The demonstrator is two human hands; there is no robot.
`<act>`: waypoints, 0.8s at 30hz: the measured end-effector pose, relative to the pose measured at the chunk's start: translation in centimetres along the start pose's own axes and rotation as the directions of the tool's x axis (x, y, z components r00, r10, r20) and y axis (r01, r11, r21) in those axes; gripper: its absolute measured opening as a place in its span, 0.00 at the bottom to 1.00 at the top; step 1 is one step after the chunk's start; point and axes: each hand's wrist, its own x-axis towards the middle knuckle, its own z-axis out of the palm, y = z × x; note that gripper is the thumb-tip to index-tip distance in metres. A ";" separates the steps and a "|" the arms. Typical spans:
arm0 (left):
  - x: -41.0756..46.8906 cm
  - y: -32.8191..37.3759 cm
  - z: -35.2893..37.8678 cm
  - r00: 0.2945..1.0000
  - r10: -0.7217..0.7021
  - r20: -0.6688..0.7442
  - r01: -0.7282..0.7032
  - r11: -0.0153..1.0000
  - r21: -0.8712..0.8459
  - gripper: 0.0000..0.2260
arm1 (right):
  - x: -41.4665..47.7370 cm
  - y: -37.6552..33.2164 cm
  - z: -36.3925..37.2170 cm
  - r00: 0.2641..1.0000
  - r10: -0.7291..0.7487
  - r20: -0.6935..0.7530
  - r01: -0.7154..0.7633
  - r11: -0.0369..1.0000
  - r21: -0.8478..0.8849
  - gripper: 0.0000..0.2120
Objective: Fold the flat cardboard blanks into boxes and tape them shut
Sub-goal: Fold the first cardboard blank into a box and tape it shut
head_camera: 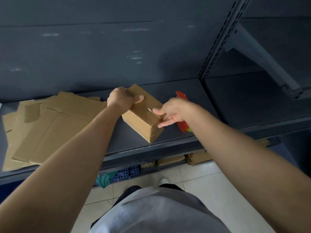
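A small brown cardboard box [142, 121] sits on the dark metal shelf [127, 140], the left hand [121, 98] clamped round its far end. The right hand [171, 111], grip apart, presses its taped near end, with flat brown cardboard blanks [50, 125] alongside.

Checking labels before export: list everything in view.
folded brown cardboard box: one, brown, shelf centre
flat brown cardboard blanks: several, brown, overlapping on shelf's left
red plastic tape dispenser: one, red, right of box, partly hidden
dark grey metal shelf: one, dark grey, under these
blue plastic grid crate: one, blue, floor below shelf
green cloth: one, green, beside crate
left hand: one, grips box's far end
right hand: one, presses box's near end
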 end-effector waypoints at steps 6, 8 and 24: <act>-0.1 -1.0 0.2 0.994 -0.055 -0.095 0.028 0.963 -0.268 0.07 | 0.4 0.3 1.3 0.992 -0.042 -0.116 0.052 0.996 0.079 0.20; 0.0 -1.3 0.4 0.990 -0.054 -0.129 0.015 0.957 -0.290 0.09 | 0.4 0.4 1.7 0.982 -0.055 -0.179 0.071 0.994 0.085 0.20; 0.2 -3.5 0.1 0.996 -0.065 -0.061 0.035 0.913 -0.407 0.22 | -0.2 1.5 1.4 0.978 -0.139 -0.154 0.163 0.974 0.155 0.25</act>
